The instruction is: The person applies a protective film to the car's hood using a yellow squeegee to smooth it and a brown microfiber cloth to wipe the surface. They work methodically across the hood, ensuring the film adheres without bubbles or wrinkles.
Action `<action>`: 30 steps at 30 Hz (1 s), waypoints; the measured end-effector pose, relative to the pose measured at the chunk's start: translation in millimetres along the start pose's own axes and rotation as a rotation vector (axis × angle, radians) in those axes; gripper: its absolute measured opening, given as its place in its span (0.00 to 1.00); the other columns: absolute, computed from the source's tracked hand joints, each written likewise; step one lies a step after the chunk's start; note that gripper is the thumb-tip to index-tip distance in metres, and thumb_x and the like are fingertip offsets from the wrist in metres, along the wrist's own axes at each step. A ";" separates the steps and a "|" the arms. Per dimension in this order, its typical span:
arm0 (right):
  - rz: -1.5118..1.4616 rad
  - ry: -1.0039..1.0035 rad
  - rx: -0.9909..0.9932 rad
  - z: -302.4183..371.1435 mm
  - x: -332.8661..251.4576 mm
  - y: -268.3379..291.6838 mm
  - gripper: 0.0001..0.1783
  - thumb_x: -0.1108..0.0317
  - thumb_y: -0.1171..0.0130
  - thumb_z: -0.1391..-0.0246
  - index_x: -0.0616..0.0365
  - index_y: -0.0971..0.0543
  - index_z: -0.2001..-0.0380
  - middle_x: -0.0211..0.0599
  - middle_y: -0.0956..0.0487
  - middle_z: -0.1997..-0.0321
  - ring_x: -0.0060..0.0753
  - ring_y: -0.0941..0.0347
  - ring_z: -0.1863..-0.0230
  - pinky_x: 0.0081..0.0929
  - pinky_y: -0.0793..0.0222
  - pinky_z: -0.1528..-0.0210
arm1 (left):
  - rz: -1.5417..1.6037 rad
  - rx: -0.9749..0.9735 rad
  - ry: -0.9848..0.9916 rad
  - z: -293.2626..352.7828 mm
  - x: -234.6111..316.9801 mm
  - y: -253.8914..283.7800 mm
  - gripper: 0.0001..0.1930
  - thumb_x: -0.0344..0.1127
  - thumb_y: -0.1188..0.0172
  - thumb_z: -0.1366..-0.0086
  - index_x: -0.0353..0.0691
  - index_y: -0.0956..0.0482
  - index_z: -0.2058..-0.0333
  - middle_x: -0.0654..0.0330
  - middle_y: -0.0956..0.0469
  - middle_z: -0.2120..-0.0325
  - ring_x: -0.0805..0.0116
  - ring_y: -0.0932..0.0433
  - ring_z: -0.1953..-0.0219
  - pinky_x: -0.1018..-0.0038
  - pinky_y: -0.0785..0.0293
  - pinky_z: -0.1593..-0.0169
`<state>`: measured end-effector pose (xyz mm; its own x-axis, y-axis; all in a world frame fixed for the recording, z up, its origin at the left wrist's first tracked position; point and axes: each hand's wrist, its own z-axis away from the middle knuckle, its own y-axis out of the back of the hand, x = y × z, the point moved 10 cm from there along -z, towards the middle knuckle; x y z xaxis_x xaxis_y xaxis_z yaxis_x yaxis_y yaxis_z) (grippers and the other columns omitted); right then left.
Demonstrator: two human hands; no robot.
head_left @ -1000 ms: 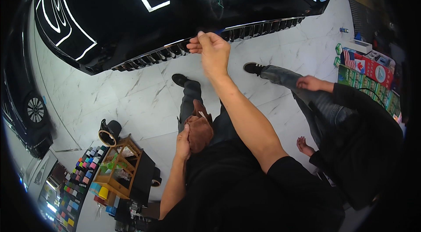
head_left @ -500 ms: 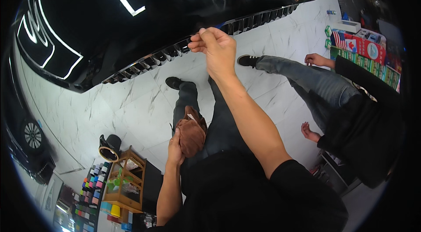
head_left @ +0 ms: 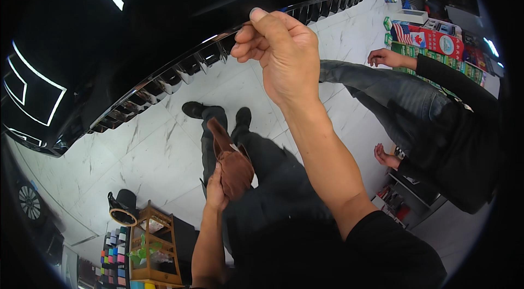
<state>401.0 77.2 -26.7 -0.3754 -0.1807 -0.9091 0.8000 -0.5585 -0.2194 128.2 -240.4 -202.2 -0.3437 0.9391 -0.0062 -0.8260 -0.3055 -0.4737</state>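
Note:
My right hand (head_left: 289, 57) is raised above the front edge of a glossy black car hood (head_left: 180, 10). Its fingers are curled, thumb against the forefinger; whatever they may pinch is too small or hidden to make out. Low by my thigh, my left hand (head_left: 216, 189) grips a crumpled brown cloth (head_left: 236, 175), one end of which sticks up. Below the hood runs a chrome grille (head_left: 155, 87) with dark upright slats.
A person in dark sleeves and jeans (head_left: 404, 95) stands close on my right, beside stacked green and red boxes (head_left: 442, 43). At lower left are a wooden cabinet (head_left: 155, 275), a black bucket-like container (head_left: 125, 201) and another car's wheel (head_left: 30, 201). The floor is white marble tile (head_left: 142, 158).
I have stepped closer to the car, and my feet have shifted. My right arm reaches farther over the hood's edge, its fingers still curled. The brown cloth stays in my left hand.

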 end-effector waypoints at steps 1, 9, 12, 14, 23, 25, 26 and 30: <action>-0.002 0.006 -0.012 -0.2 0.9 -1.0 0.14 0.63 0.35 0.28 0.61 0.15 0.67 0.41 0.13 0.69 0.34 0.14 0.70 0.33 0.18 0.65 | 0.018 0.016 0.004 -1.9 -12.7 3.6 0.36 0.58 0.51 0.14 0.32 0.34 0.25 0.47 0.26 0.29 0.52 0.24 0.29 0.57 0.27 0.26; 0.020 0.062 -0.072 -1.3 -1.2 -2.4 0.13 0.62 0.36 0.27 0.63 0.15 0.63 0.41 0.13 0.67 0.33 0.14 0.69 0.32 0.18 0.64 | 0.030 0.023 0.096 -21.5 -102.6 31.1 0.35 0.57 0.51 0.14 0.37 0.35 0.23 0.48 0.27 0.27 0.51 0.26 0.27 0.56 0.28 0.25; 0.025 0.061 -0.079 -1.3 -2.3 -3.3 0.14 0.62 0.36 0.28 0.63 0.15 0.62 0.40 0.13 0.67 0.32 0.14 0.68 0.31 0.18 0.64 | 0.089 0.068 0.110 -27.3 -122.6 39.8 0.35 0.58 0.52 0.14 0.37 0.35 0.23 0.49 0.27 0.27 0.51 0.26 0.28 0.56 0.27 0.26; 0.018 0.054 -0.075 -2.1 -2.2 -3.5 0.14 0.61 0.36 0.29 0.63 0.15 0.62 0.39 0.13 0.67 0.32 0.14 0.68 0.30 0.18 0.63 | 0.095 0.041 0.085 -27.7 -126.1 34.4 0.35 0.58 0.52 0.14 0.37 0.35 0.23 0.49 0.28 0.27 0.51 0.26 0.28 0.55 0.27 0.26; -0.024 0.075 -0.082 -2.8 -4.3 -3.1 0.14 0.63 0.34 0.32 0.65 0.15 0.62 0.41 0.13 0.67 0.32 0.15 0.69 0.27 0.18 0.65 | 0.103 0.011 0.013 -38.5 -146.8 36.1 0.34 0.58 0.54 0.13 0.38 0.36 0.23 0.49 0.27 0.27 0.51 0.25 0.28 0.56 0.28 0.25; -0.013 0.059 -0.097 -2.0 -3.3 -3.1 0.13 0.62 0.33 0.32 0.64 0.15 0.61 0.40 0.13 0.66 0.32 0.15 0.67 0.28 0.18 0.63 | 0.109 0.004 0.002 -39.0 -147.0 35.1 0.34 0.58 0.55 0.13 0.38 0.36 0.23 0.49 0.27 0.27 0.51 0.25 0.28 0.56 0.28 0.25; -0.011 0.056 -0.101 -2.9 -2.8 -3.1 0.13 0.62 0.34 0.32 0.64 0.15 0.61 0.41 0.13 0.65 0.32 0.15 0.67 0.28 0.17 0.63 | 0.113 0.007 0.001 -38.8 -147.1 34.3 0.34 0.58 0.55 0.13 0.38 0.35 0.23 0.49 0.27 0.27 0.51 0.25 0.28 0.56 0.28 0.25; -0.015 0.035 -0.117 -6.0 -4.0 -4.2 0.13 0.63 0.34 0.32 0.64 0.15 0.61 0.41 0.13 0.65 0.31 0.14 0.67 0.27 0.17 0.63 | 0.114 0.011 0.006 -41.1 -150.3 32.4 0.34 0.58 0.55 0.13 0.38 0.35 0.23 0.49 0.27 0.27 0.52 0.24 0.28 0.56 0.28 0.25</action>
<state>401.9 85.1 -24.2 -0.3729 -0.1436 -0.9167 0.8442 -0.4626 -0.2709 171.5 -384.9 -252.9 -0.4332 0.8990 -0.0649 -0.7863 -0.4121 -0.4602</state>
